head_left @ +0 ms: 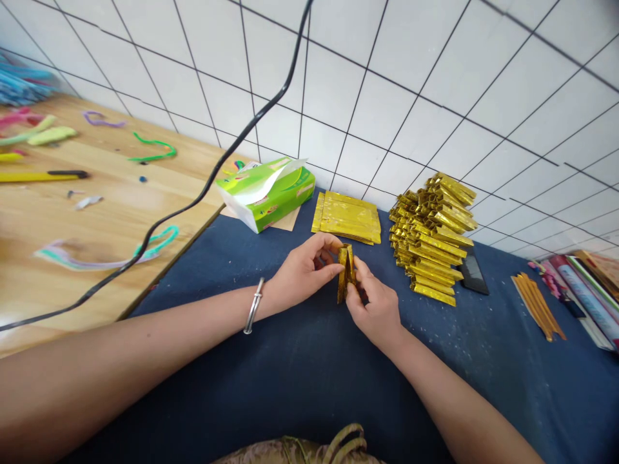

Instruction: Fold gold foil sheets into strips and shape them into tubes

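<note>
Gold piece being held between both hands, finished-looking strips being kept in a pile

A folded gold piece (343,276) is being held upright above the blue cloth (290,386), near the middle of the view. Its far side is being gripped by the left hand (313,267), with thumb and fingers being closed on the upper edge; its near right side is being pinched between the thumb and fingers of the right hand (374,299). A narrow gap is being shown between its two walls, so the shaping of this piece is being judged as partly done; whether its base is being touched by the cloth cannot be told.

What appears done is being gathered to the right: a large heap of folded gold strips (430,241) is being stacked against the tiled wall (396,90), with a dark flat object (474,270) being partly covered at its side. What appears left is being kept just beyond the hands, where a stack of flat gold sheets (345,218) is being laid beside the green tissue box (271,193). By appearance, more has been folded than is being left flat, though neither lot can be counted exactly. Some orange-brown strips (536,306) are being left farther right, near the books (585,296).
</note>
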### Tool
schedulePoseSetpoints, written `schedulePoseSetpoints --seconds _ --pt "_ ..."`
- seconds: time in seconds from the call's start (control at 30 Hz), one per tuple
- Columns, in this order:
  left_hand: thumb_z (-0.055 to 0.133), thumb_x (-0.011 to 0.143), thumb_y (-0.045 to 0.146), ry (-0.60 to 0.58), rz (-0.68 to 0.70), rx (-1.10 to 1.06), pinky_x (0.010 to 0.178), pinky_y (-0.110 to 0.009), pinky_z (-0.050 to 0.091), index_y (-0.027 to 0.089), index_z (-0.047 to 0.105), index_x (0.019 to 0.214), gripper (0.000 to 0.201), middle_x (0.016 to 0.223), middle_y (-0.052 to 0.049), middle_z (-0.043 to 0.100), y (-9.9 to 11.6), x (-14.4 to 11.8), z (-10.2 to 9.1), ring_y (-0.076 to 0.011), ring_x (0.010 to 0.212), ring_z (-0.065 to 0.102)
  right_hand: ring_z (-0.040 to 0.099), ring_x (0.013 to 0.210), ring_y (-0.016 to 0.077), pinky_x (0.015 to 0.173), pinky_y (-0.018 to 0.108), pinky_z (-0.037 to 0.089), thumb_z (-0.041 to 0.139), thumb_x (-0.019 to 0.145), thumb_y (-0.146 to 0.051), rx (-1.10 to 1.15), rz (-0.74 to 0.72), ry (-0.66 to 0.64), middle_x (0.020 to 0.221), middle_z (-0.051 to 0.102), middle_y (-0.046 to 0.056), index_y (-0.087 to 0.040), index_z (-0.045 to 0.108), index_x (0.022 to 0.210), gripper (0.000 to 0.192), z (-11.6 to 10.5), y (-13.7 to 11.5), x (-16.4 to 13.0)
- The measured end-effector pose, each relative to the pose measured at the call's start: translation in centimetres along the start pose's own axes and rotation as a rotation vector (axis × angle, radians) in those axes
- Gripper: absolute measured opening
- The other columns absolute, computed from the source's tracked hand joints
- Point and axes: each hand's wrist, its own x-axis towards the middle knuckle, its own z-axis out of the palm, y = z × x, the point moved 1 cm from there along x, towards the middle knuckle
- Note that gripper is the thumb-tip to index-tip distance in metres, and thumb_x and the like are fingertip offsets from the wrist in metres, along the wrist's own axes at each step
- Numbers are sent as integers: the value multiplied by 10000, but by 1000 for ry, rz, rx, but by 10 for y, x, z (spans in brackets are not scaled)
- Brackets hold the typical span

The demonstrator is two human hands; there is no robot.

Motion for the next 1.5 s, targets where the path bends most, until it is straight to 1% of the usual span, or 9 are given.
schedulePoseSetpoints --seconds 0.23,0.5,0.63,0.77,1.03,1.13,1.27,1.4,1.5 --pt "603 771 146 16 -31 39 632 -193 464 195 501 1020 274 890 9 564 -2 1 0 -64 694 531 667 780 142 797 281 534 472 850 -199 -4 -18 20 1055 673 55 -182 390 1343 501 -1 -1 0" --pt "624 758 155 8 -3 64 646 -208 464 188 514 991 261 883 9 566 4 0 0 -69 694 520 662 796 150 780 281 529 454 853 -198 -20 -12 -9 1031 679 60 -170 394 1335 486 -1 -1 1" --pt "618 765 156 -6 2 51 657 -211 467 183 523 970 227 859 8 566 5 0 0 -75 708 524 659 772 159 765 297 527 447 855 -201 -20 -14 -29 980 686 57 -175 392 1339 488 1 0 0" --pt "614 769 163 1 -4 25 652 -209 467 180 523 975 226 867 2 567 2 0 0 -75 709 525 657 778 157 770 299 529 444 856 -201 -2 -11 -26 1025 676 59 -190 380 1348 496 0 0 0" --pt "612 773 168 -8 -30 4 668 -217 480 180 516 1019 264 894 -11 569 -2 2 -1 -82 731 538 658 806 165 782 308 528 453 848 -192 -7 -55 -45 1016 676 71 -176 367 1356 515 -1 0 1" --pt "620 768 170 -28 -31 -19 692 -230 490 182 509 1080 332 942 -27 573 -3 3 -3 -86 746 542 661 850 169 811 312 527 454 843 -177 8 -69 -41 1064 668 80 -167 378 1349 512 -2 0 1" --pt "621 764 156 -86 -33 -57 722 -244 495 186 517 1144 395 998 -42 572 -7 5 -6 -89 766 541 644 966 167 884 309 508 438 842 -147 45 -120 -23 1168 633 75 -187 398 1336 497 -2 -1 2" --pt "616 776 200 -166 -68 -127 748 -273 499 175 559 1079 309 974 -40 578 -11 7 -8 -108 799 560 631 1006 161 902 306 502 435 839 -132 93 -138 -9 1165 637 66 -201 425 1317 483 -3 -1 3" --pt "634 761 220 -176 -117 -195 758 -286 498 152 567 996 254 920 -33 585 -12 9 -8 -116 804 572 620 1020 159 917 315 492 444 840 -125 129 -116 3 1161 636 58 -216 454 1293 462 -5 1 5"
